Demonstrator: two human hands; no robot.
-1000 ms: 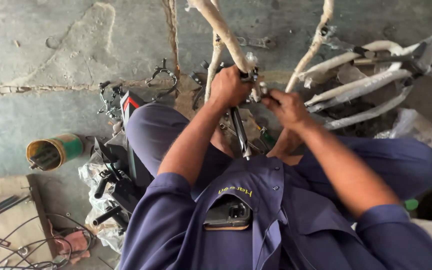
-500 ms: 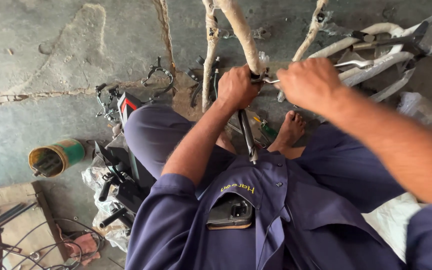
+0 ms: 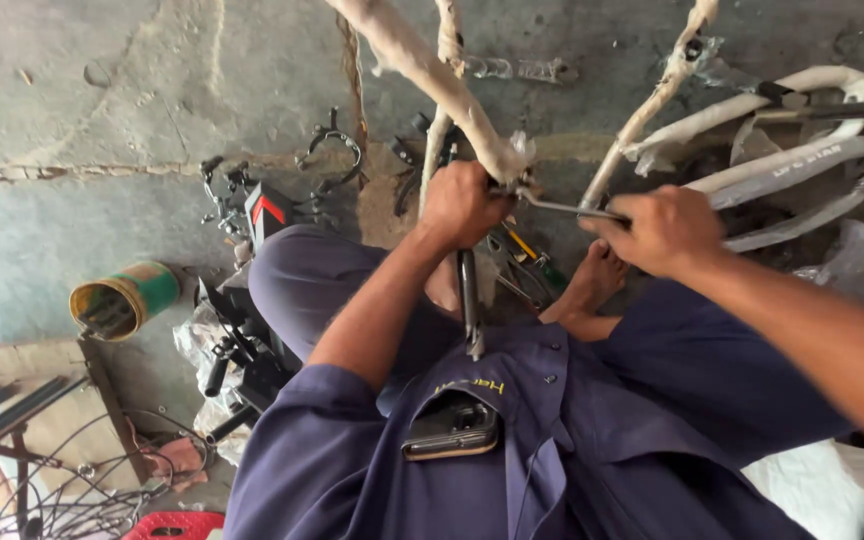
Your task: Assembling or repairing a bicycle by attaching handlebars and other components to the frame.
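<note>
Head view: at upper centre, the left hand (image 3: 464, 203) is clenched around the joint of a paper-wrapped bike frame (image 3: 422, 70), whose tubes run up to the top edge. A dark metal tool (image 3: 468, 305) hangs down below that fist, over the lap. At right of centre, the right hand (image 3: 664, 228) is closed on the end of a slim spanner (image 3: 557, 207), whose other end meets the frame joint just beside the left fist. A bare foot (image 3: 592, 283) rests on the concrete floor (image 3: 72, 120) below the spanner. A green tin (image 3: 124, 299) lies at left. A phone (image 3: 452, 430) sits in the shirt pocket at lower centre.
</note>
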